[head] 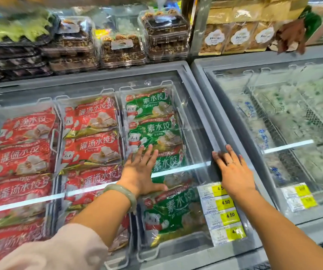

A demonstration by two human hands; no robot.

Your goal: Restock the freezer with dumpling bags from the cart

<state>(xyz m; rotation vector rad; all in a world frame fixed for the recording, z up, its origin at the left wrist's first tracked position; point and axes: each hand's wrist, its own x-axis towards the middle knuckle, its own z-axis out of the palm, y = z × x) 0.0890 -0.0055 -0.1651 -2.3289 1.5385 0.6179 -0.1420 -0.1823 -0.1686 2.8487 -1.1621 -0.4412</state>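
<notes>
Glass lid (195, 123): both hands press flat, holding nothing, left hand (143, 172) over green dumpling bags (153, 110), right hand (232, 170) at its edge.

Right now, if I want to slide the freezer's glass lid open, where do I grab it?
Probably the grey edge strip on its right side, where the right hand rests. Come from above and hook fingers over it: it looks raised. The glass lid is flat and smooth, so the left hand can only press on it.
</notes>
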